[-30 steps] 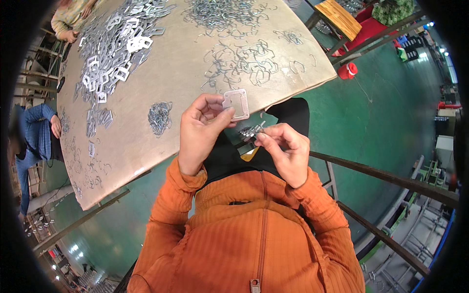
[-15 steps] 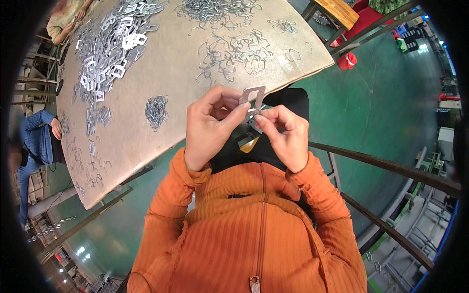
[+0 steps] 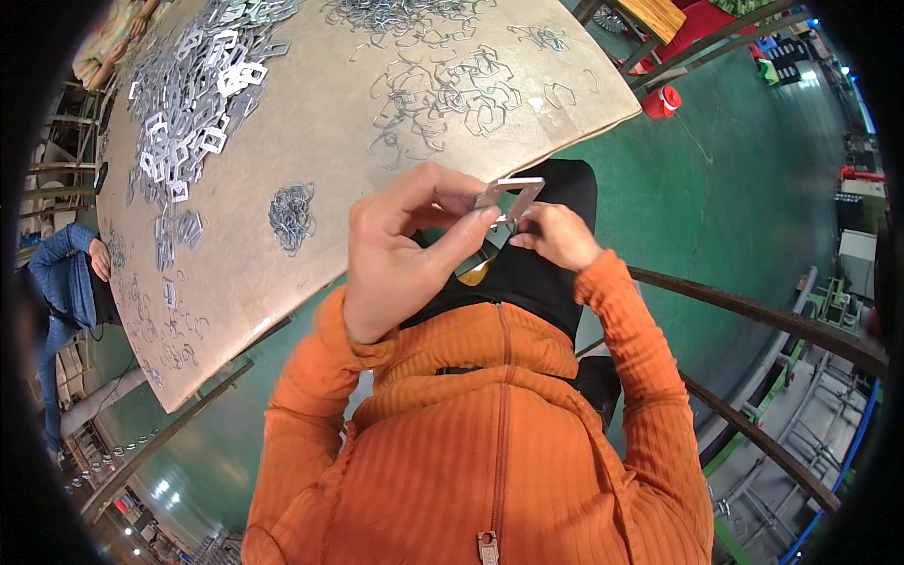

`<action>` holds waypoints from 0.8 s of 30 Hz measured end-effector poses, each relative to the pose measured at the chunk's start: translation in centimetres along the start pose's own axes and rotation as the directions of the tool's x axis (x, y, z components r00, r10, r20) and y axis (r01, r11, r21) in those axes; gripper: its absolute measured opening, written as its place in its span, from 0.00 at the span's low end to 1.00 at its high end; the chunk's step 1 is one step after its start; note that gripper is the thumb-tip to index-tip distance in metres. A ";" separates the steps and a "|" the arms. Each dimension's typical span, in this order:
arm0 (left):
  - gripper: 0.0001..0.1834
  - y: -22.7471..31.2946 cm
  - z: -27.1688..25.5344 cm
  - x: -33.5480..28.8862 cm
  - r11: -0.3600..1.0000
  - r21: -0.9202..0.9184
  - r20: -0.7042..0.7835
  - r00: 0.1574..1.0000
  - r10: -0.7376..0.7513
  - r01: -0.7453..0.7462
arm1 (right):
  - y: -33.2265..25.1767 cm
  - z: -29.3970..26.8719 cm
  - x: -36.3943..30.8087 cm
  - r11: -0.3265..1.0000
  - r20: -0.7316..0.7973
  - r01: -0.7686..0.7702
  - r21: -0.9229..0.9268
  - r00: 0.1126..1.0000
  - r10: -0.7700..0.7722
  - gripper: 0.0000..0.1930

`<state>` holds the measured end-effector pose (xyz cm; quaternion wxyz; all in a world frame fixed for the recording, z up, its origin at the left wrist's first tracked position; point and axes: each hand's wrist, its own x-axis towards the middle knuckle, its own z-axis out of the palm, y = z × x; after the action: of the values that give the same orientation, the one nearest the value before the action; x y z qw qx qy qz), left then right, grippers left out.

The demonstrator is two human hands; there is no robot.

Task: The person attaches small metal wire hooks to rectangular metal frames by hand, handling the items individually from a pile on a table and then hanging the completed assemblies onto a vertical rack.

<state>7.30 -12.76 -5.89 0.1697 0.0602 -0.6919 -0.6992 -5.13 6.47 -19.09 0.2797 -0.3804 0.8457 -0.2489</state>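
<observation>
My left hand (image 3: 400, 250) is closed, with a flat silver metal frame (image 3: 529, 199) pinched between thumb and fingers above my lap. The frame has a rectangular opening and stands tilted. Just behind its lower right edge is my right hand (image 3: 565, 235), its fingers bent and pressed together. What those fingers hold, if anything, is hidden. Beneath the hands, over my dark trousers, a dark and yellow object (image 3: 476, 271) partly shows. On the table beyond my left hand lies a small tangled heap of wire clips (image 3: 292, 218).
The table (image 3: 254, 273) bears a big pile of metal frames (image 3: 193, 118) and scattered bent wire clips (image 3: 457, 89). At its left edge rests a co-worker's hand (image 3: 100, 259) in a blue sleeve. Another person sits far left. A red bucket (image 3: 662, 102) stands on the green floor.
The metal frame has turned and shifted slightly right in my left hand. My right hand has rotated, its fingers now curled behind the frame's lower edge.
</observation>
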 end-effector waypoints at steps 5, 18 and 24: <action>0.08 4.7 -0.4 0.8 0.997 0.014 0.044 0.996 0.079 -0.079 | 1.7 4.7 3.1 0.980 0.080 0.068 -0.186 0.995 -0.054 0.25; 0.09 13.1 -0.1 1.1 0.933 0.073 -0.014 0.935 0.353 -0.351 | 1.1 5.5 2.2 0.966 0.002 0.241 -0.093 0.970 -0.242 0.20; 0.10 12.3 0.0 0.5 0.958 0.018 -0.036 0.957 0.286 -0.286 | -0.1 3.3 -0.1 0.959 -0.078 0.255 -0.125 0.961 -0.265 0.27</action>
<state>8.73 -12.70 6.32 0.2817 -0.0261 -0.6945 -0.6615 -2.82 5.77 -21.36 0.1822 -0.4914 0.8133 -0.2527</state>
